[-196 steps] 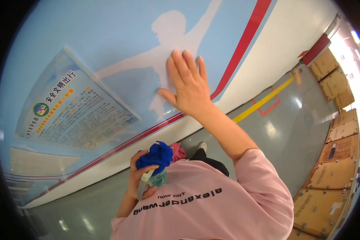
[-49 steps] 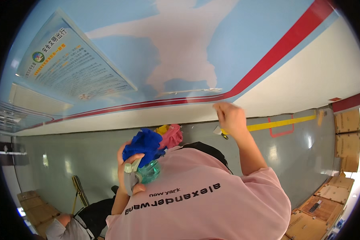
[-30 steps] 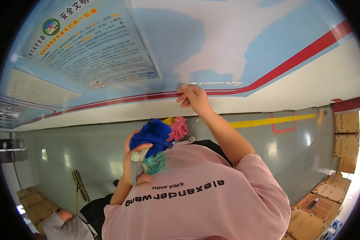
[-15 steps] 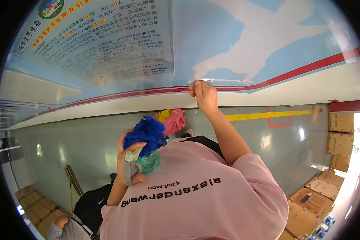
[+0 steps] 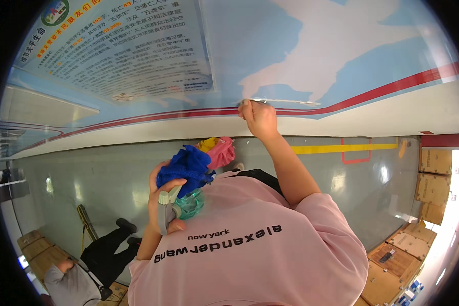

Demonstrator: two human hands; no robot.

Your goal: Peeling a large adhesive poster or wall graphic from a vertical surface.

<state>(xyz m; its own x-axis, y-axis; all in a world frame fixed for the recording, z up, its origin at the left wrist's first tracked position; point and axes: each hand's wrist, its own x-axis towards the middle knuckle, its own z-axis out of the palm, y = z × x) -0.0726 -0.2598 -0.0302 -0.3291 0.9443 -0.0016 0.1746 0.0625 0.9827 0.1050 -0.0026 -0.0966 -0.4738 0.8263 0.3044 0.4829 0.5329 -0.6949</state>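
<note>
My left hand (image 5: 155, 187) is closed around a bunch of things in front of my shirt. It grips a crumpled blue cloth (image 5: 184, 168) and a clear green spray bottle (image 5: 189, 205) with a pale nozzle. A pink cloth (image 5: 222, 154) and a yellow cloth (image 5: 207, 144) bulge out beyond the blue one; how they are held is hidden. My right hand (image 5: 261, 120) is closed against the wall, just above the red stripe. A thin whitish, shiny strip (image 5: 293, 102) runs along the wall to the right from its fingertips. Whatever the fingers pinch is too small to name.
A light blue wall panel (image 5: 229, 46) with a printed notice (image 5: 132, 61) stretches across the front. Behind me at left is another person (image 5: 76, 283) beside a long-handled broom (image 5: 86, 222). Wooden crates (image 5: 392, 257) line the right side. Yellow floor tape (image 5: 347, 148) runs near the wall.
My right hand has turned slightly, its fingertips shifting a little left along the wall. My left hand keeps its hold. The other person's legs have moved and both shoes now show.
</note>
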